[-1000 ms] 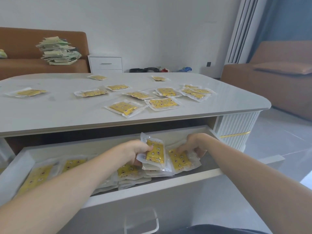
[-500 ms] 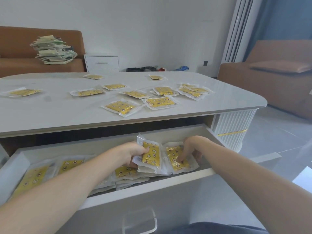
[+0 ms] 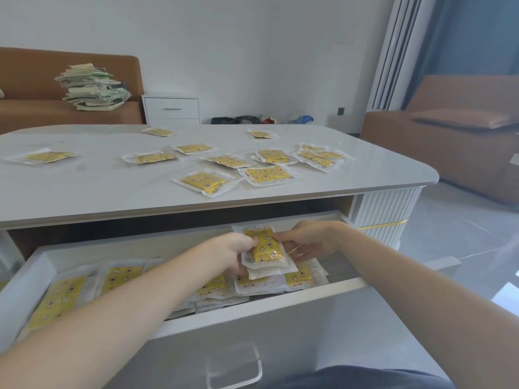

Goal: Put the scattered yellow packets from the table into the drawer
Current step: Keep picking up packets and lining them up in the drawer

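As left hand grips packets (stacked), drawer gapes.

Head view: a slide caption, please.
Left hand and right hand hold yellow packets above the drawer; more lie on the table.

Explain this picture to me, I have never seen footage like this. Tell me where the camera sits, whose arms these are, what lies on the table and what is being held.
There is no machine here: the arms belong to a person working with bare hands. The single picture comes from a wide-angle camera worn on the person's head. It looks forward and down, so the arms reach in from the bottom edge. The left hand and the right hand together hold a small stack of yellow packets above the open drawer, one hand at each side. More stored packets already lie in the drawer. On the table above it lie about a dozen scattered packets. Behind stands a brown sofa with a pile of papers.
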`<state>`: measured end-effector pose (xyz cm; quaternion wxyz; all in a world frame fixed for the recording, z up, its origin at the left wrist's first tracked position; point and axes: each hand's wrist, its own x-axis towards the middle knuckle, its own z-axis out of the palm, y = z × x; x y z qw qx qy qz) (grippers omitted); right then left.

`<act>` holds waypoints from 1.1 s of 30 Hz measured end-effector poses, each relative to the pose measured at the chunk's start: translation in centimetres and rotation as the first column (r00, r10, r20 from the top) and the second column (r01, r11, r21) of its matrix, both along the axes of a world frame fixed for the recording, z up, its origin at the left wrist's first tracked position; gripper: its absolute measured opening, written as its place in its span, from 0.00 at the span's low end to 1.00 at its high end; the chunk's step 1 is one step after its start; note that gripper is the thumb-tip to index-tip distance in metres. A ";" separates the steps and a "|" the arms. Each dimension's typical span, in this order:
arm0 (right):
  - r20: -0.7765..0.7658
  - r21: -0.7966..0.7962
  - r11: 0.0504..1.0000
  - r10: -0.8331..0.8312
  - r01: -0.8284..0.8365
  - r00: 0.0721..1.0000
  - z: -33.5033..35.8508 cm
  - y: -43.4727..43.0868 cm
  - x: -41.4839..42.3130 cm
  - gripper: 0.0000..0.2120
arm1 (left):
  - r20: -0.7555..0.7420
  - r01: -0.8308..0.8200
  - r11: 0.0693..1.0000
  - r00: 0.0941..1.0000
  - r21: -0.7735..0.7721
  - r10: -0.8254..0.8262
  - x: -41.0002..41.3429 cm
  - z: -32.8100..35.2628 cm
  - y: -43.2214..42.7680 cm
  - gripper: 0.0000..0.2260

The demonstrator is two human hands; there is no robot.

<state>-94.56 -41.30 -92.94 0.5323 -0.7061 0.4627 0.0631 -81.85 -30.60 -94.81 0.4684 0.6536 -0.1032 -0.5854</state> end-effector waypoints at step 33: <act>-0.245 -0.212 0.975 -0.118 0.065 0.962 -0.6 -2.0 -2.3 0.21 | 0.811 0.619 0.571 -0.201 0.539 -0.549 -0.5 -1.8 -1.0 0.37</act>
